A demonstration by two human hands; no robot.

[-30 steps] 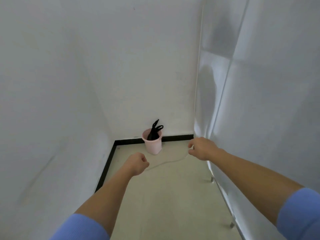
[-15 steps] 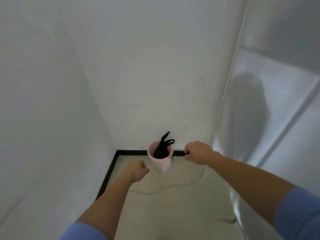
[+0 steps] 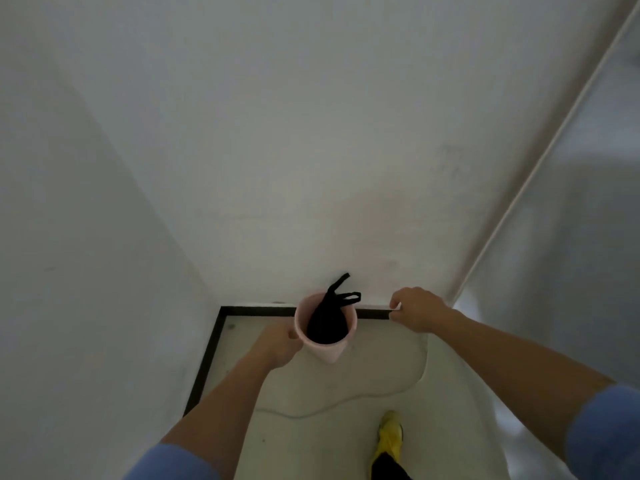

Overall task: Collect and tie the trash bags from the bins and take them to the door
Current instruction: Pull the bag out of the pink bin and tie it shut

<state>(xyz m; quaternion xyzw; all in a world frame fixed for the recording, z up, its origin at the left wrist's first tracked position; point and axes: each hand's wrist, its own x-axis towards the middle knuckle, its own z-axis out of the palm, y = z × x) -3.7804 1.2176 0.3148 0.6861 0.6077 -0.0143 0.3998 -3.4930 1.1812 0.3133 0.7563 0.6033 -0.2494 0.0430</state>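
Observation:
A pink bin (image 3: 330,353) stands on the floor in the corner, against the far wall. Inside it sits a black trash bag (image 3: 325,323) whose loose handles stick up above the rim. My left hand (image 3: 278,344) has its fingers curled and rests against the bin's left rim; whether it grips the rim is unclear. To the right of the bin and apart from it, my right hand (image 3: 417,310) is closed around the white end of a thin cable (image 3: 420,370), which trails down across the floor.
White walls close in on the left and straight ahead, with a black skirting strip (image 3: 207,355) along the floor. A grey glossy panel (image 3: 554,271) forms the right side. My yellow shoe (image 3: 390,436) is on the pale floor behind the bin.
I have stepped closer to the corner, so the bin is larger and nearer. My left hand has moved forward to the bin's rim. My right hand has kept its hold on the cable.

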